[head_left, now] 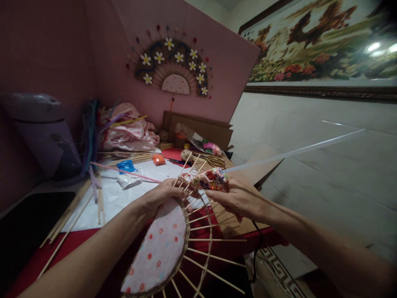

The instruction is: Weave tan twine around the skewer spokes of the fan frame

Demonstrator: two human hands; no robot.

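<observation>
My left hand (pixel 161 193) grips the upper end of a half-round craft piece (pixel 159 248), covered in pale cloth with red flowers and edged with twine. Thin wooden sticks (pixel 217 256) fan out from its curved edge, and a twine arc (pixel 211 231) crosses them. In my right hand (pixel 240 200) is a flower-patterned hot glue gun (pixel 211 180) with a small red light showing. A long translucent glue stick (pixel 294 152) juts from its back. The gun's front end is close to the upper sticks by my left fingers; whether it touches them I cannot tell.
A finished half-round flower piece (pixel 179 58) is pinned on a pink board (pixel 108 49). On the table lie loose sticks (pixel 74 207), scissors (pixel 214 160), a twine ball (pixel 186 155), blue (pixel 126 166) and orange (pixel 158 159) packets, and crumpled cloth (pixel 130 132). A black cord (pixel 256 248) hangs below my right hand.
</observation>
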